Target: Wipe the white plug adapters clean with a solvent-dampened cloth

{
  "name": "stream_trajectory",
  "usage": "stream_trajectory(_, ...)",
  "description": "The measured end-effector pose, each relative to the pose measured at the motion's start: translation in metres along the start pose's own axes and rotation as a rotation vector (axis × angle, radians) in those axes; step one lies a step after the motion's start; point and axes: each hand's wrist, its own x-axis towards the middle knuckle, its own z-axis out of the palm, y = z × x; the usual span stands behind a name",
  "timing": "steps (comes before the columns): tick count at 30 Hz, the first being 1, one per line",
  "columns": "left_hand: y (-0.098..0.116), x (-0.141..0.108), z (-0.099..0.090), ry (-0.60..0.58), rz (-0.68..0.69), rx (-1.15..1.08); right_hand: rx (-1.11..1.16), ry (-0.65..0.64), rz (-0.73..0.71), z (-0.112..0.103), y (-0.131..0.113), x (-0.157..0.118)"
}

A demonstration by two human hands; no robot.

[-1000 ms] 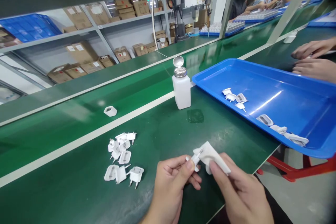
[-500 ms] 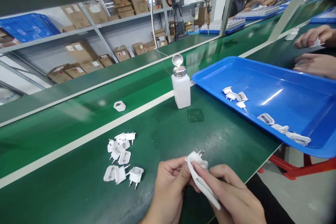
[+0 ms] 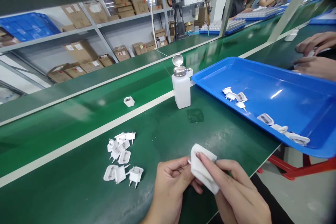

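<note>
Near the front edge of the bench, my left hand (image 3: 173,182) pinches a white plug piece, of which only a small tip shows; a folded white cloth (image 3: 203,166) covers the rest. My right hand (image 3: 236,185) grips that cloth, its index finger pressing it against the plug. Left of my hands lies a loose pile of white two-pin plug pieces (image 3: 123,147), with one piece (image 3: 135,174) a little apart. Beyond my hands stands a white dispenser bottle (image 3: 181,91), its metal lid flipped up, beside a wet patch (image 3: 195,115).
A blue tray (image 3: 265,68) with several plug pieces juts past the bench edge at right, above a red stool (image 3: 291,169). White pieces sit on the green belt (image 3: 86,110), one (image 3: 129,101) ahead. A co-worker's hands (image 3: 315,56) are at far right.
The cloth now lies over the plug whose prongs showed before. On the belt one white piece has shifted right, and another shows behind the bottle. The co-worker's hands have closed together.
</note>
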Motion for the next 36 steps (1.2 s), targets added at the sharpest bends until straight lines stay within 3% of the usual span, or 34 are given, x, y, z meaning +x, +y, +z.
stream_trajectory(2, -0.002, -0.001, -0.001, 0.016, 0.018, 0.056, -0.099, -0.057, 0.003, -0.007, 0.006, 0.001)
stream_trajectory(5, -0.006, -0.005, 0.001, 0.104, 0.094, 0.172, -0.19, -0.046, 0.128, -0.019, 0.012, -0.001)
stream_trajectory(8, -0.01, -0.01, 0.005, 0.286, 0.264, 0.353, -0.178, 0.031, 0.267, -0.026, 0.013, -0.003)
stream_trajectory(10, -0.012, -0.014, 0.008, 0.337, 0.429, 0.504, -0.137, 0.025, 0.291, -0.027, 0.01, -0.003)
stream_trajectory(14, -0.017, -0.021, 0.01, 0.281, 0.734, 0.74, -0.097, -0.114, 0.12, -0.028, 0.003, 0.005)
stream_trajectory(18, -0.028, -0.023, 0.005, 0.2, 0.891, 0.867, -0.258, -0.21, -0.124, -0.029, -0.002, 0.015)
stream_trajectory(20, -0.034, -0.023, 0.002, 0.164, 0.933, 0.913, -0.294, -0.237, -0.181, -0.029, -0.003, 0.015)
stream_trajectory(22, -0.038, -0.022, -0.001, 0.153, 0.961, 0.94, -0.221, -0.202, -0.143, -0.03, -0.003, 0.013)
stream_trajectory(26, -0.04, -0.02, -0.002, 0.198, 0.985, 0.978, 0.045, -0.106, 0.268, -0.037, 0.001, 0.005)
stream_trajectory(28, -0.04, -0.019, -0.002, 0.217, 1.003, 0.986, 0.013, -0.008, 0.422, -0.04, 0.002, 0.005)
stream_trajectory(30, -0.041, -0.019, -0.002, 0.208, 1.012, 0.983, -0.068, 0.058, 0.385, -0.04, 0.002, 0.009)
stream_trajectory(31, -0.042, -0.019, -0.003, 0.192, 1.004, 0.98, -0.081, 0.026, 0.31, -0.039, 0.002, 0.012)
stream_trajectory(34, -0.043, -0.019, -0.005, 0.126, 0.939, 0.96, -0.032, -0.206, 0.087, -0.037, 0.001, 0.018)
stream_trajectory(36, -0.042, -0.019, -0.005, 0.115, 0.928, 0.945, 0.023, -0.289, 0.112, -0.042, 0.004, 0.017)
